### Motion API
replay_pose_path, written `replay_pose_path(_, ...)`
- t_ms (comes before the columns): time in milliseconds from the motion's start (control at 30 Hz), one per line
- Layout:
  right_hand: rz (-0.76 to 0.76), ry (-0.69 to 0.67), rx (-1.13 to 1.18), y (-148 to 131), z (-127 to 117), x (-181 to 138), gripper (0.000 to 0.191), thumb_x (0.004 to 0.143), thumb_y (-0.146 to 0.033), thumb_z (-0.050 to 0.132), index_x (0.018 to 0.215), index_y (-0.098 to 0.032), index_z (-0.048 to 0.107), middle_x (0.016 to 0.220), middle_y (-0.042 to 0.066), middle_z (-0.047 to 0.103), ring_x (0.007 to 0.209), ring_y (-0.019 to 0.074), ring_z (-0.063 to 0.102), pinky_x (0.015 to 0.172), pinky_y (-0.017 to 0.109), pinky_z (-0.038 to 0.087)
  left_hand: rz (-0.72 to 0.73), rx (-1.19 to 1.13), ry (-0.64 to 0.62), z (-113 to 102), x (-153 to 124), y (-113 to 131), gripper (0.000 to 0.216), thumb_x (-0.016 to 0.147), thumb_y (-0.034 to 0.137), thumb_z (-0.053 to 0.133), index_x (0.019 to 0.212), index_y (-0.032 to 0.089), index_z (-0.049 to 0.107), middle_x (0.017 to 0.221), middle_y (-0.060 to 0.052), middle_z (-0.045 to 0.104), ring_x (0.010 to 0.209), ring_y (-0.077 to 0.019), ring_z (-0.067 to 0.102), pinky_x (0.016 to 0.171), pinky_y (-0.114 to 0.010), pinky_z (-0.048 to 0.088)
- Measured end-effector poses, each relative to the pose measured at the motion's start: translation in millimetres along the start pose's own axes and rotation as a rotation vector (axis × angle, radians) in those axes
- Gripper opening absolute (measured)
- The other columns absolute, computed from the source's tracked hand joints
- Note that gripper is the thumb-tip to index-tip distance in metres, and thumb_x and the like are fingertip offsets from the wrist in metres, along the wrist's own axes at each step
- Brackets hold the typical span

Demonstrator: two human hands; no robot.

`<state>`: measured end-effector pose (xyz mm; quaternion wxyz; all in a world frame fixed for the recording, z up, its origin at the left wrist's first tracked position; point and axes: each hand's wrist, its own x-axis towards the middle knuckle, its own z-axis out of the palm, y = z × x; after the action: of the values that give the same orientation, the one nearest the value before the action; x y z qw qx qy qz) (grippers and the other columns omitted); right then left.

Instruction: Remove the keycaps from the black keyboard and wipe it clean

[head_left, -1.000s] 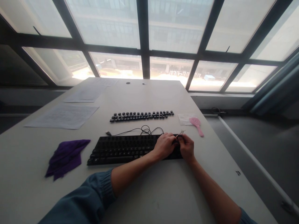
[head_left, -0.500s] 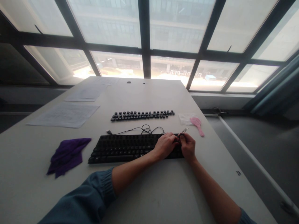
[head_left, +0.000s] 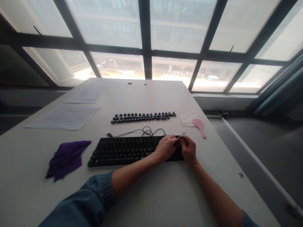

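A black keyboard [head_left: 123,150] lies on the table. Its upper rows show without caps, while the lower rows carry lettered keys. Over its right end my right hand [head_left: 189,148] pinches a small keycap puller [head_left: 182,135], whose two pale prongs point up and away from me. My left hand [head_left: 166,147] rests across the keyboard beside it, fingers closed and meeting the right fingertips. What the left fingers grip is hidden. Behind the keyboard, loose black keycaps [head_left: 144,117] stand in rows. The keyboard's cable [head_left: 132,131] lies looped between them.
A purple cloth [head_left: 67,159] lies left of the keyboard. Paper sheets [head_left: 63,116] cover part of the table's left side. To the right are a pink hairbrush [head_left: 199,125] and a clear plastic bag [head_left: 187,120]. The white table's [head_left: 224,157] right edge drops to a dark floor.
The puller's prongs have swung slightly left and stand more plainly between my hands. My right hand has shifted a little left. The whole view has moved slightly.
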<state>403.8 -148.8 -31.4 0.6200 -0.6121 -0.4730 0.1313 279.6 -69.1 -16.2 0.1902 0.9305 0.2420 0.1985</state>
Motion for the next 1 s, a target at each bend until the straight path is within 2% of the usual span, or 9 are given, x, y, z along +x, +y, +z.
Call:
replay_pose_path(500, 0.036, 0.075, 0.047, 11.3, -1.0, -0.5, 0.021, 0.091, -0.033, 0.057, 0.079, -0.018, 0.066, 0.069, 0.001, 0.064, 0.063, 0.0168, 0.057, 0.061, 0.027, 0.047, 0.056, 0.070, -0.001, -0.3, -0.6, 4.6, 0.006, 0.091, 0.024, 0.064, 0.095, 0.019, 0.065, 0.100, -0.004, 0.062, 0.102, -0.0212, 0.055, 0.082, -0.030, 0.050)
replay_pose_path(767, -0.042, -0.006, -0.047, 2.7, 1.9, -1.5, 0.021, 0.094, -0.031, 0.054, 0.083, -0.018, 0.067, 0.074, 0.002, 0.066, 0.069, 0.0177, 0.059, 0.066, 0.027, 0.047, 0.023, 0.071, -0.022, 2.5, -0.8, 0.9, 0.010, 0.091, 0.011, 0.055, 0.092, 0.017, 0.063, 0.098, -0.006, 0.060, 0.099, -0.0202, 0.055, 0.082, -0.029, 0.050)
replay_pose_path(1000, -0.042, -0.018, -0.074, 0.1, 2.6, -2.5, 0.022, 0.094, -0.031, 0.054, 0.084, -0.018, 0.068, 0.076, 0.003, 0.067, 0.071, 0.0187, 0.059, 0.067, 0.028, 0.047, 0.024, 0.023, -0.008, 2.4, 0.9, -0.6, 0.014, 0.090, 0.011, 0.053, 0.085, 0.017, 0.065, 0.092, -0.005, 0.061, 0.095, -0.0194, 0.057, 0.084, -0.029, 0.049)
